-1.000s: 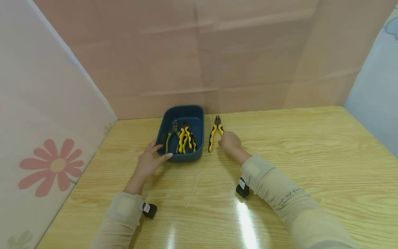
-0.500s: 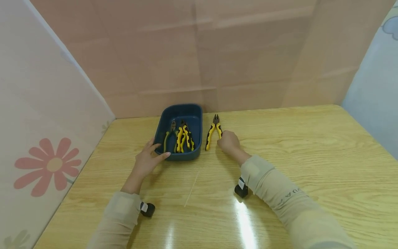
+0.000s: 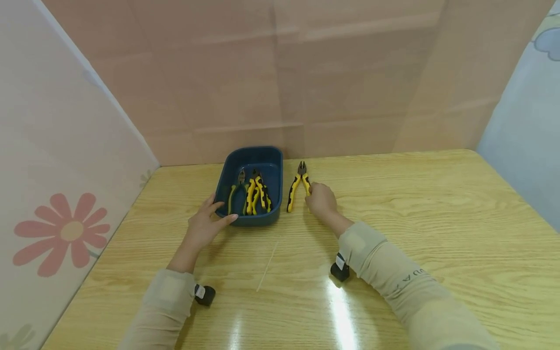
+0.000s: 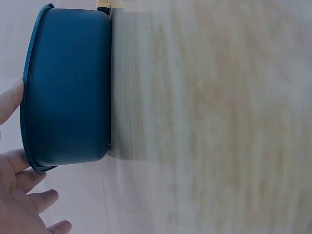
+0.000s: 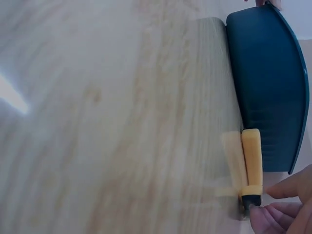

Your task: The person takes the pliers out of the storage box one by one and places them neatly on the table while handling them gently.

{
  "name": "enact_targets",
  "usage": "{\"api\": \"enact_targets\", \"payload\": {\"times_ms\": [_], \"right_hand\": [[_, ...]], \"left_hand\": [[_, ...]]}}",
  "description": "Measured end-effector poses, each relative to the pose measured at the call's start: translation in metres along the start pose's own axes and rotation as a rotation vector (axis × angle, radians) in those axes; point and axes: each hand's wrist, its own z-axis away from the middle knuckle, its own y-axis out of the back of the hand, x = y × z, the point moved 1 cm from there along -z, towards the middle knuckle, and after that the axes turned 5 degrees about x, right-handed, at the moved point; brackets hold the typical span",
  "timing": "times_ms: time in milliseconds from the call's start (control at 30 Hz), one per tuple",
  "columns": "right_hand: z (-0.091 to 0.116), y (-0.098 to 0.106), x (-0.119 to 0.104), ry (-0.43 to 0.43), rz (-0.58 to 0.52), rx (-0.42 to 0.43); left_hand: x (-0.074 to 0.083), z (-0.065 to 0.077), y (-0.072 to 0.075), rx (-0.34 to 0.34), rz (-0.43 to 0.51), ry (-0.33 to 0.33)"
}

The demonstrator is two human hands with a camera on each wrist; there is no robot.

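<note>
Apparently, the left hand (image 3: 203, 226), fingers loosely spread, touched the near-left rim of a blue bin (image 3: 258, 222) holding more pliers (image 3: 259, 187). Just right of it, yellow-and-black combination pliers (image 3: 295, 187) lay splayed on the table (image 3: 415, 214), right handle in the right hand's (image 3: 323, 200) curled fingers. Gripping seemed the step; lifting would probably need a secure hold.

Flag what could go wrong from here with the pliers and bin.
Right hand holds the loose pliers by one handle, so they may swing or flop. Their spread handles could snag the rim of the bin if carried over it. Left hand touches the bin only around its near left corner, so a knock might shift it.
</note>
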Motion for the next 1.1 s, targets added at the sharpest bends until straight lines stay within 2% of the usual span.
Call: {"api": "enact_targets", "payload": {"times_ms": [200,500,767,1100], "right_hand": [[0.003,0.004,-0.008,0.045,0.002,-0.009],[0.007,0.004,-0.022,0.124,-0.048,0.034],[0.01,0.007,-0.031,0.137,-0.117,0.068],[0.012,0.009,-0.045,0.102,-0.235,0.042]], "left_hand": [[0.0,0.001,0.0,0.002,0.013,-0.002],[0.001,0.001,0.001,0.003,0.027,0.006],[0.001,0.0,0.0,0.003,0.031,0.007],[0.0,0.0,0.0,0.002,0.027,0.013]]}}
